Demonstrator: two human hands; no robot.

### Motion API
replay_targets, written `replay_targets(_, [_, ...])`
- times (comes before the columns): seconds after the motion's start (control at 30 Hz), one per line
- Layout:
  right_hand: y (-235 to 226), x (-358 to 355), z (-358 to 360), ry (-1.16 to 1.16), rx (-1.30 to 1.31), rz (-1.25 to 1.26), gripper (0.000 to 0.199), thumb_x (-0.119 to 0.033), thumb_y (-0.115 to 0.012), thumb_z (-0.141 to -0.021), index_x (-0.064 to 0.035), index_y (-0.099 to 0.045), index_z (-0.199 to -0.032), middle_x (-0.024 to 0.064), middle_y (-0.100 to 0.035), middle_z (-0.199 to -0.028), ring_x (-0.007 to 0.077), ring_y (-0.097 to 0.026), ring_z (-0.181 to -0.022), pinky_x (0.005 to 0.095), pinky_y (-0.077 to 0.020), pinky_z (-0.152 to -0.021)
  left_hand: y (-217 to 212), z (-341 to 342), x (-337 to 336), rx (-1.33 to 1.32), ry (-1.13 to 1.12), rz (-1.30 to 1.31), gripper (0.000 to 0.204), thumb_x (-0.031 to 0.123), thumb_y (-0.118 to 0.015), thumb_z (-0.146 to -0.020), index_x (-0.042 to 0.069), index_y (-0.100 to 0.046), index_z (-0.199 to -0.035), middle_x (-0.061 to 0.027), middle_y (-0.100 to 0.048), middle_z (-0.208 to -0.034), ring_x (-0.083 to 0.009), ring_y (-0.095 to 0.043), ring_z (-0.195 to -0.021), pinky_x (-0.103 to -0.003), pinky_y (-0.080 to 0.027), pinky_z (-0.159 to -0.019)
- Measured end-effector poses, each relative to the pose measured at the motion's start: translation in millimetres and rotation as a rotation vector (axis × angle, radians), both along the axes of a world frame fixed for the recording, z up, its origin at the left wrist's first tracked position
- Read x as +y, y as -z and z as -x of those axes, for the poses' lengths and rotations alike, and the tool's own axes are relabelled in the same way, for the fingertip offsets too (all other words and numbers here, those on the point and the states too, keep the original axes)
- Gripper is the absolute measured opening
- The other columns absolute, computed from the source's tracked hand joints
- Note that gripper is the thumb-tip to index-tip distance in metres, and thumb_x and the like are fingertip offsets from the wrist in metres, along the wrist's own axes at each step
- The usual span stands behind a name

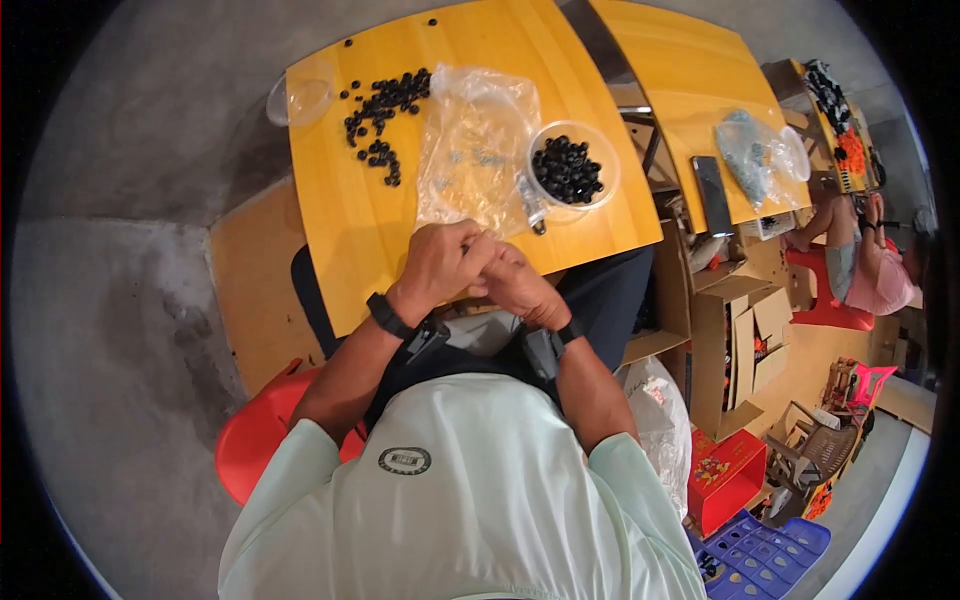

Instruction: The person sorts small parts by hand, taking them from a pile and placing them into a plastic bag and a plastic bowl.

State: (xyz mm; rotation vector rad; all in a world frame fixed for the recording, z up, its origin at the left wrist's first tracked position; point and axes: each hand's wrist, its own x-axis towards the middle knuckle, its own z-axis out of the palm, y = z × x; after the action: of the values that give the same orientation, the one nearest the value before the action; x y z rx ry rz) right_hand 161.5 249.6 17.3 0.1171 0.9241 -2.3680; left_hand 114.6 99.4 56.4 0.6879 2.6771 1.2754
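**Near bench (350, 245) with one plastic bag (480, 120), one tub (611, 170) and dozens of black pieces (395, 95)**

The near bench is one of two with yellow tops; the second bench (690, 70) stands to its right. On the near bench lies one clear bag, crumpled and flattish, with pale bits, too small to count, showing around its middle. One clear round tub sits just right of the bag. Two hands, the left hand (440, 265) and the right hand (525, 285), meet over the near side of the bench, by the bag's near end. Their fingers are curled in against each other; the tips are hidden, so I cannot tell whether they pinch anything. One clear round dish (305, 97) is at the far left corner. The black pieces are small, round and glossy. They heap inside the tub and scatter left of the bag, too crowded to count exactly; two lie apart near the far edge.
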Motion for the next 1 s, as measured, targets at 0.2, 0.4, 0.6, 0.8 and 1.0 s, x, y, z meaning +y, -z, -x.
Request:
replay_targets(0.2, [0, -5, -3, -0.062, 0.078, 0.066, 0.017, -0.026, -0.060, -0.099, -0.0091, -0.062, -0.101, -0.0061, -0.051, -0.081, 0.0040, -0.042, -0.067, 0.0196, -0.0353, -0.059, -15, -6, -3, -0.173, 0.012, -0.237, 0.022, 0.022, -0.061, -0.087, 0.002, -0.062, -0.079, -0.0180, -0.062, -0.067, -0.0363, -0.066, -0.063, -0.036, -0.049, -0.056])
replay_targets(0.4, [-24, -4, -8, -0.064, 0.181, -0.208, 0.017, -0.024, -0.056, -0.102, -0.0089, -0.060, -0.095, -0.0072, -0.048, -0.077, 0.0033, -0.039, -0.064, 0.0191, -0.0320, -0.056, -5, -9, -10, 0.006, 0.071, -0.297, 0.021, 0.017, -0.055, -0.088, -0.001, -0.061, -0.080, -0.0137, -0.060, -0.064, -0.0213, -0.061, -0.057, -0.032, -0.048, -0.055])
replay_targets(0.6, [-26, -8, -10, -0.078, 0.264, -0.280, 0.016, -0.020, -0.055, -0.102, -0.0088, -0.060, -0.093, -0.0080, -0.048, -0.074, 0.0023, -0.038, -0.062, 0.0184, -0.0294, -0.054, 2, -5, -19, 0.134, 0.126, -0.166, 0.019, 0.018, -0.058, -0.087, 0.001, -0.065, -0.082, -0.0147, -0.065, -0.068, -0.0305, -0.065, -0.058, -0.033, -0.050, -0.053])
replay_targets(0.8, [-13, -10, -8, -0.054, 0.105, -0.138, 0.015, -0.020, -0.054, -0.102, -0.0081, -0.060, -0.095, -0.0047, -0.049, -0.074, 0.0055, -0.041, -0.063, 0.0209, -0.0332, -0.056, 6, -13, -18, -0.034, 0.037, -0.274, 0.026, 0.024, -0.055, -0.096, 0.002, -0.067, -0.089, -0.0061, -0.059, -0.062, -0.0161, -0.061, -0.054, -0.028, -0.047, -0.052])
replay_targets(1.0, [-23, -9, 1, 0.158, -0.030, 0.349, 0.030, -0.028, -0.055, -0.101, -0.0005, -0.056, -0.115, -0.0006, -0.049, -0.083, 0.0108, -0.043, -0.074, 0.0246, -0.0383, -0.063, 2, -11, -33, -0.379, -0.197, -0.681, 0.035, 0.032, -0.053, -0.102, 0.001, -0.070, -0.098, 0.0045, -0.048, -0.058, -0.0027, -0.041, -0.050, -0.022, -0.033, -0.048])
